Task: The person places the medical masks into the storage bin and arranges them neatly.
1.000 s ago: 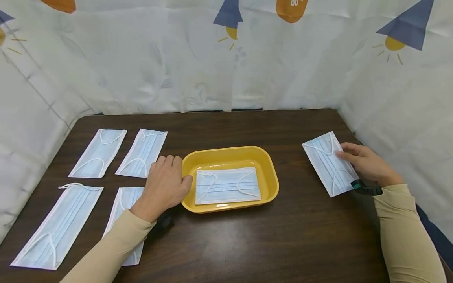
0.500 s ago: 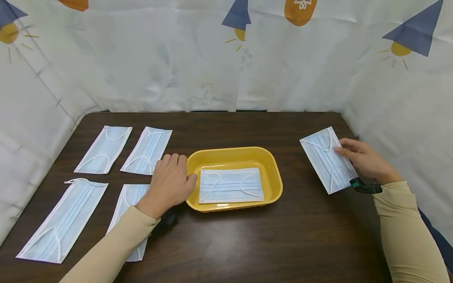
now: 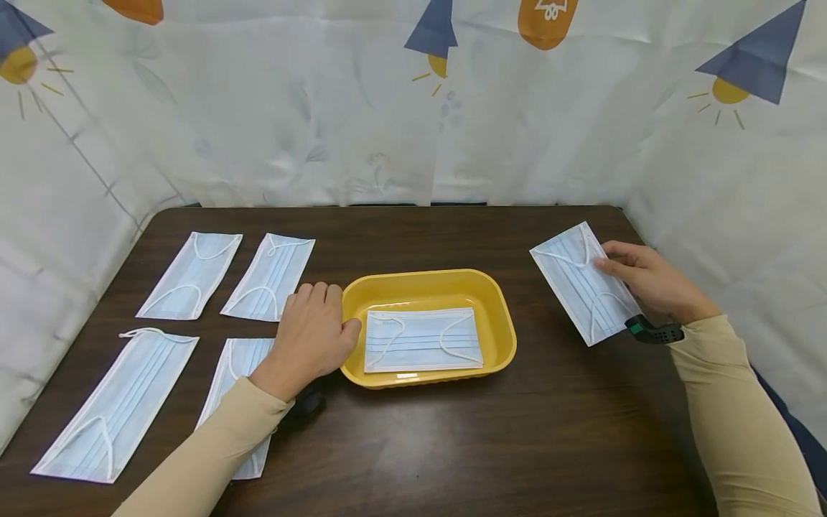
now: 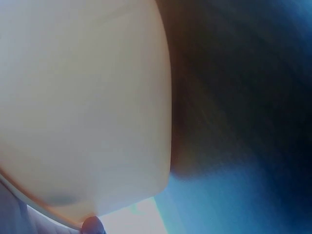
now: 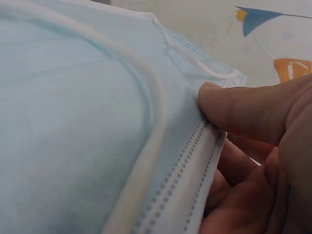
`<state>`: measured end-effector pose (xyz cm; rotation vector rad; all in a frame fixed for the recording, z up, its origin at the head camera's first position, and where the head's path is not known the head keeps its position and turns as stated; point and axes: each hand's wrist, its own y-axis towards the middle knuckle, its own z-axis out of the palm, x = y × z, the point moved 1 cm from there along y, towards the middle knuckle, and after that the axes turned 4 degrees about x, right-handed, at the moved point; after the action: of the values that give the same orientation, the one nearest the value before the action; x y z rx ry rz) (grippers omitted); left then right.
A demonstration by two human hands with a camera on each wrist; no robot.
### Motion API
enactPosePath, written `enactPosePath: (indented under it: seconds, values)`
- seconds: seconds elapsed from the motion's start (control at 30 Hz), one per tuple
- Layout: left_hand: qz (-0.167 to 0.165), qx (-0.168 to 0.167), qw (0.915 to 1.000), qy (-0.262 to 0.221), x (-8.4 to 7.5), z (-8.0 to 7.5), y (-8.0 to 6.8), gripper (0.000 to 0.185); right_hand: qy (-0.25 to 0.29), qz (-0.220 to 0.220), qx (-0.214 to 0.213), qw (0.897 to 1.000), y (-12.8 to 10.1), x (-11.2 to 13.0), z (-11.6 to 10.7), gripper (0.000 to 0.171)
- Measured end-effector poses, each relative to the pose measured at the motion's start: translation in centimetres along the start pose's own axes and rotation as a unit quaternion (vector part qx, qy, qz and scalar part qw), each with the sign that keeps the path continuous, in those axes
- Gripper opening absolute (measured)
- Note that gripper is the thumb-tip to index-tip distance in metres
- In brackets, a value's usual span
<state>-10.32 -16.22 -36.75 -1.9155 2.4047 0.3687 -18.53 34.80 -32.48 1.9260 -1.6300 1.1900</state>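
A pale blue face mask (image 3: 584, 283) is held off the table (image 3: 452, 445) at its right side, tilted, with its white ear loops facing up. It is pinched along one long edge by the right hand (image 3: 646, 280): in the right wrist view the thumb (image 5: 243, 109) is pressed flat on the stitched hem, and the other fingers are curled beneath the sheet. The mask is judged to be very light, thin and limp, so that the half away from the fingers is likely to droop or flutter. The stitched hem is the firmest place for a grip, while the elastic loops would stretch and let the sheet swing. The fabric looks slightly slick, so a pinch seems safer than an open palm.

To the left of those fingers, well apart, a yellow tray (image 3: 497, 316) stands with a second mask (image 3: 423, 341) lying flat on its floor. The tray's near left rim is touched by the left hand (image 3: 310, 337), its fingers loosely bent and close together, the thumb against the rim; whether the rim is truly gripped cannot be told, as the left wrist view is only blur. Beyond that hand four more masks (image 3: 190, 276) are laid out flat, one partly under the sleeve (image 3: 213, 452).
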Motion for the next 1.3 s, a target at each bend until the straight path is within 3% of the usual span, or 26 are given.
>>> enactPosePath:
  seconds: [0.33,0.63,1.3]
  values:
    - [-0.001,-0.001,1.0,0.0,0.1,0.0,0.0,0.029,-0.028,-0.012,0.006,1.0,0.5,2.6,0.4,0.034]
    - [-0.002,0.001,1.0,-0.002,0.0,0.1,0.0,0.03,0.024,-0.019,0.03,0.999,1.4,4.3,1.1,0.035]
    - [-0.005,0.0,1.0,-0.007,0.0,0.0,0.0,0.031,0.028,-0.045,0.021,0.998,2.3,7.5,1.7,0.036]
